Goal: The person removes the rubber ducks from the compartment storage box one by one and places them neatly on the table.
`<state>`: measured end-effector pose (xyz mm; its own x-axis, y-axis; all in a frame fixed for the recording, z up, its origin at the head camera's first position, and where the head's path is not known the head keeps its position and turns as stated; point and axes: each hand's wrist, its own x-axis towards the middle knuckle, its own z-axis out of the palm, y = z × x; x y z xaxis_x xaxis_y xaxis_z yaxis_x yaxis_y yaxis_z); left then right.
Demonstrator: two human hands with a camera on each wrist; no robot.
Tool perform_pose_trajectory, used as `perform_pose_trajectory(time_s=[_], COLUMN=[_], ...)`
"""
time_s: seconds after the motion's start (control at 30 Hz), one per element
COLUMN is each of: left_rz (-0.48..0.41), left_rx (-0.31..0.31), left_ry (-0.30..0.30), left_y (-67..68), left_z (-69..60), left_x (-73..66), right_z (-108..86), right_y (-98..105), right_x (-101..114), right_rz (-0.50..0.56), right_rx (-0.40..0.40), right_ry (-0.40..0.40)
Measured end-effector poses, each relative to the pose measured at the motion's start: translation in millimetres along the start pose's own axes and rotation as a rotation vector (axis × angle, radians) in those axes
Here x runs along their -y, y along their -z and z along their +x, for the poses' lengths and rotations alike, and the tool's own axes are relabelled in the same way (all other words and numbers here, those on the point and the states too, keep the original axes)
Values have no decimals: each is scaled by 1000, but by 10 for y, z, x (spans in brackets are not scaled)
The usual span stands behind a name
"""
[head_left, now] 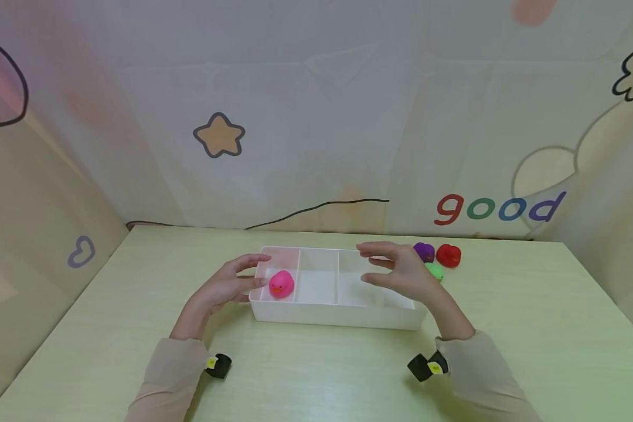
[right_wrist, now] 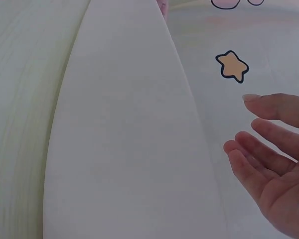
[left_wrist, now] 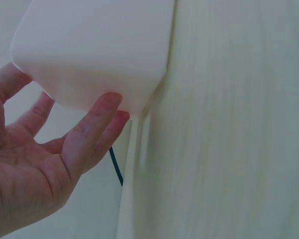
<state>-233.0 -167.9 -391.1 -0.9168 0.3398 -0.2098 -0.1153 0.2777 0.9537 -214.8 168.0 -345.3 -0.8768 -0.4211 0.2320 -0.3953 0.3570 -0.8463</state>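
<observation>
A white divided box (head_left: 337, 315) stands in the middle of the table, its long side towards me. A pink rubber duck (head_left: 282, 284) sits in its leftmost compartment. At the box's left end is my left hand (head_left: 232, 281), its fingers spread and touching the end wall and rim. The left wrist view shows the fingertips (left_wrist: 109, 101) against that wall. My right hand (head_left: 398, 271) hovers over the right part of the box, fingers loosely bent with nothing between them. It partly hides the compartments there.
Beyond my right hand lie a purple toy (head_left: 424, 252), a red toy (head_left: 449, 255) and a green toy (head_left: 435, 271), the green one partly covered. A printed cloth (head_left: 316, 129) hangs behind the pale table (head_left: 316, 375) and along its sides.
</observation>
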Motion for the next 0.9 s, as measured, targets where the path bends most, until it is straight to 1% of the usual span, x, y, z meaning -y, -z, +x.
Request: perform_pose_trajectory(time_s=[0.27, 0.47, 0.57, 0.73, 0.9], left_rz=[-10, -18, -14, -13, -4], left_rx=[9, 9, 9, 17, 13], left_ry=[-10, -14, -11, -8, -6], left_y=[7, -4, -4, 4, 4], left_z=[0, -2, 4, 10, 17], left_x=[13, 9, 9, 16, 25], right_z=[169, 289, 357, 457, 560], right_y=[-335, -535, -628, -779, -925], right_x=[137, 222, 268, 327, 320], right_rz=[22, 31, 20, -1, -24], right_rx=[39, 67, 81, 126, 172], right_ry=[32, 28, 33, 51, 49])
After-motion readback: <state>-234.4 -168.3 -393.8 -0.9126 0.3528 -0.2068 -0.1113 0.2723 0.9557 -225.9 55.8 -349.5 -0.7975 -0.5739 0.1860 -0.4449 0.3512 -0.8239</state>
